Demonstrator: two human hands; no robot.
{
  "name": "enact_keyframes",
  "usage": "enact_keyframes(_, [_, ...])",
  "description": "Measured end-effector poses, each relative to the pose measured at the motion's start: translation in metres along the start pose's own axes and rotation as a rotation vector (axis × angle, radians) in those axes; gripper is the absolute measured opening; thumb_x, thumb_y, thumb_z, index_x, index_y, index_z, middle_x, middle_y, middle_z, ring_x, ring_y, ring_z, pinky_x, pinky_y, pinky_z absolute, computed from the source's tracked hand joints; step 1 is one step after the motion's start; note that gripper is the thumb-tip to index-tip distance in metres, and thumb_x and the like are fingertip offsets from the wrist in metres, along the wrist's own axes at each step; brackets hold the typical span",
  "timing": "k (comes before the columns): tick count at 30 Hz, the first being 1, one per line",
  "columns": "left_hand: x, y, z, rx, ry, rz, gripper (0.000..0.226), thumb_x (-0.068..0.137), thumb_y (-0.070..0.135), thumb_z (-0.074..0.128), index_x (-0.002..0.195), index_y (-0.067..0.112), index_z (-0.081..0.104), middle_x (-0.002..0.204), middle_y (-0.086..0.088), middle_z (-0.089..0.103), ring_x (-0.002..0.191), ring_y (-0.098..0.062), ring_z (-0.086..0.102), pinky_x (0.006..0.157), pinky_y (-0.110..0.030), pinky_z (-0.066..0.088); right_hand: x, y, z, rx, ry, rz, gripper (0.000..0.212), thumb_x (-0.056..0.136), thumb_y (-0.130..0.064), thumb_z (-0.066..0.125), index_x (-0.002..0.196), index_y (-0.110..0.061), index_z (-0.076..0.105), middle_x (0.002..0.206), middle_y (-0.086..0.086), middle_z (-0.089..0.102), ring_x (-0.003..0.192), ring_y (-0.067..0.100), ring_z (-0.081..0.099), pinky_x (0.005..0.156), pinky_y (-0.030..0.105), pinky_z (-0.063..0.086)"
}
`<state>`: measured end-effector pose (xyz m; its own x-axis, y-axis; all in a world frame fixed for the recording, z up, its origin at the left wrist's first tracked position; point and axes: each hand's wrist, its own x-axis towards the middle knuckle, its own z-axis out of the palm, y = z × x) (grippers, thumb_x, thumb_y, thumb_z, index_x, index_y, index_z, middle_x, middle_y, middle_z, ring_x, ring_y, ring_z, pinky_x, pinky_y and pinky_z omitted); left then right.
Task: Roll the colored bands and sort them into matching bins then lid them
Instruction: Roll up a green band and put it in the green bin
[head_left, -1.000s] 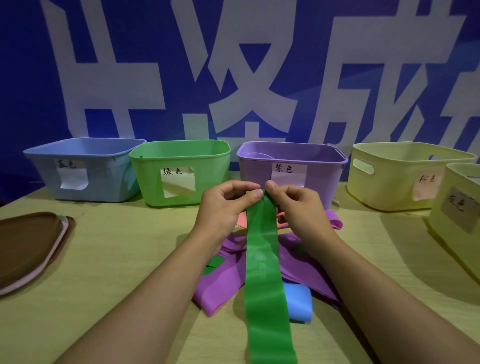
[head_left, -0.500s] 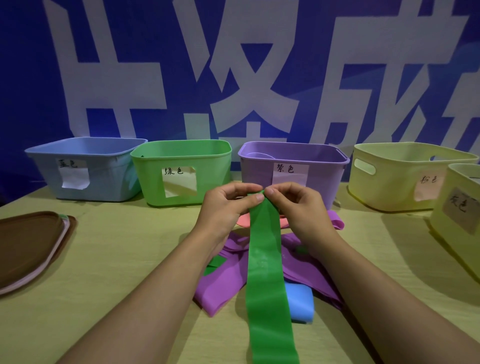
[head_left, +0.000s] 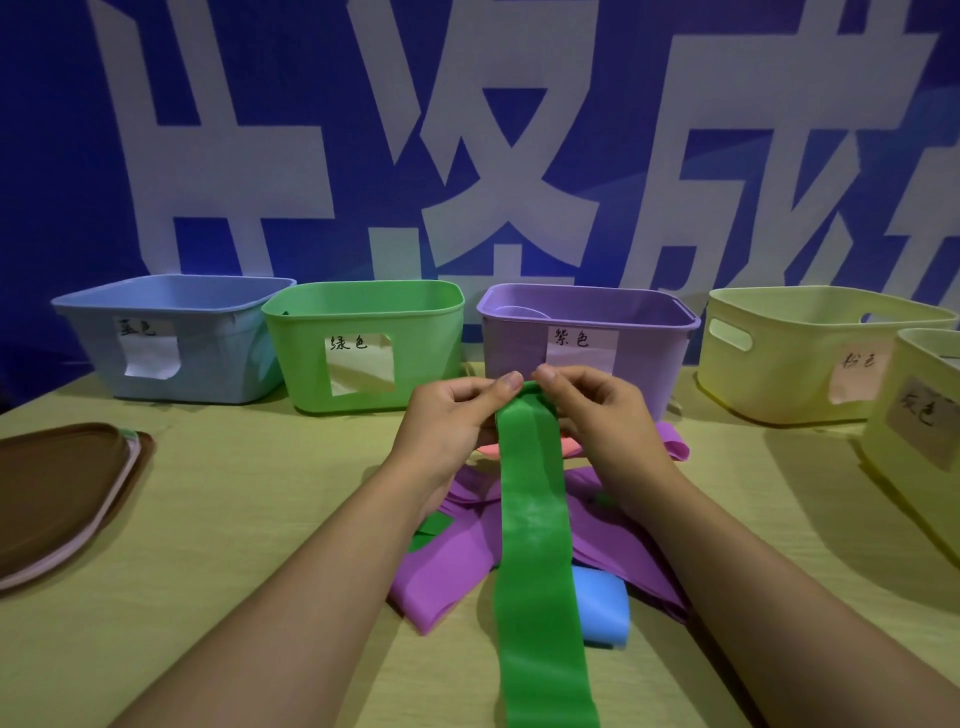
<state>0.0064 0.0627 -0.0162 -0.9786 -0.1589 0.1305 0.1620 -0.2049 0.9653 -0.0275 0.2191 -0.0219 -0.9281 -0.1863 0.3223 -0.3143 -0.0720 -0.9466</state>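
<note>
Both hands, left hand and right hand, pinch the green band with their fingers; behind it the green bin reads 绿色 and the purple bin reads 紫色.

Green band runs off bottom edge; purple bands beneath it partly covered; grey-label bin cut off at right.

Blue banner with large white characters behind a pale wooden table
</note>
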Motion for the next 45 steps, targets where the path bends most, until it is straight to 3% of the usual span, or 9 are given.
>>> enact_keyframes(3, [0.001,-0.001,0.0,-0.009,-0.006,0.009,0.019,0.089,0.015,0.076,0.1,0.0,0.076,0.095,-0.02,0.078,0.08,-0.024,0.076,0.064,-0.024,0.058,-0.002,-0.004,0.001,-0.015,0.024,0.101,0.055,0.098,-0.051,0.058,0.094,0.002,0.073,0.072,0.01,0.072,0.064,0.022,0.068,0.065,0.036,0.058])
enact_keyframes(5, [0.002,-0.001,0.0,-0.02,-0.009,0.018,0.016,0.087,0.011,0.077,0.1,0.001,0.076,0.095,-0.019,0.078,0.081,-0.024,0.076,0.066,-0.024,0.059,-0.003,-0.006,0.001,-0.04,0.041,0.124,0.061,0.098,-0.055,0.056,0.091,0.002,0.075,0.071,0.014,0.071,0.065,0.025,0.066,0.068,0.038,0.058])
enact_keyframes(9, [0.001,-0.002,-0.001,-0.023,-0.024,0.033,0.01,0.087,0.001,0.075,0.096,0.004,0.077,0.095,-0.017,0.078,0.083,-0.023,0.076,0.07,-0.025,0.06,-0.003,-0.007,0.002,-0.101,0.056,0.108,0.055,0.098,-0.054,0.057,0.089,-0.003,0.076,0.077,0.018,0.075,0.073,0.036,0.073,0.075,0.047,0.062])
enact_keyframes(17, [0.003,-0.003,-0.001,-0.033,-0.021,0.036,0.018,0.087,-0.006,0.072,0.103,0.001,0.075,0.101,-0.019,0.077,0.085,-0.022,0.076,0.075,-0.025,0.062,-0.003,-0.006,0.001,-0.078,0.068,0.064,0.035,0.097,-0.036,0.068,0.087,-0.002,0.074,0.07,0.014,0.073,0.058,0.017,0.068,0.051,0.026,0.055])
enact_keyframes(26, [0.002,0.0,-0.002,-0.092,-0.036,0.007,0.018,0.088,-0.008,0.069,0.101,0.003,0.074,0.092,-0.014,0.077,0.08,-0.019,0.076,0.072,-0.023,0.061,0.003,0.001,-0.003,0.082,0.017,0.083,0.018,0.088,-0.024,0.077,0.089,-0.005,0.075,0.08,0.016,0.075,0.069,0.025,0.072,0.058,0.032,0.056])
enact_keyframes(33, [0.001,0.001,-0.001,-0.069,-0.063,-0.076,0.027,0.096,0.028,0.069,0.104,0.003,0.074,0.094,-0.015,0.078,0.084,-0.021,0.076,0.072,-0.025,0.061,0.006,0.005,-0.004,0.188,-0.049,0.102,0.03,0.076,-0.023,0.079,0.095,0.0,0.073,0.093,0.024,0.074,0.081,0.033,0.071,0.077,0.044,0.058])
enact_keyframes(37, [0.001,-0.004,-0.002,0.013,-0.053,-0.047,0.025,0.094,0.024,0.072,0.102,0.001,0.076,0.1,-0.024,0.077,0.085,-0.027,0.075,0.068,-0.026,0.06,0.005,0.005,-0.004,0.186,-0.06,0.102,0.027,0.081,-0.016,0.077,0.102,0.0,0.074,0.1,0.026,0.075,0.083,0.033,0.073,0.064,0.035,0.061])
enact_keyframes(42, [0.003,-0.004,-0.004,0.027,-0.032,-0.016,0.017,0.089,0.018,0.077,0.098,0.004,0.078,0.1,-0.021,0.077,0.087,-0.029,0.075,0.075,-0.031,0.061,0.005,0.005,-0.005,0.173,-0.053,0.113,0.021,0.089,-0.006,0.072,0.109,0.002,0.073,0.105,0.024,0.075,0.102,0.044,0.071,0.091,0.054,0.058])
enact_keyframes(45, [0.003,-0.003,-0.004,0.009,-0.013,0.0,0.013,0.088,0.009,0.077,0.098,0.002,0.077,0.1,-0.022,0.077,0.085,-0.027,0.075,0.074,-0.029,0.062,0.005,0.006,-0.005,0.16,-0.061,0.111,0.021,0.09,-0.005,0.071,0.11,0.001,0.073,0.105,0.022,0.076,0.105,0.043,0.071,0.095,0.053,0.058])
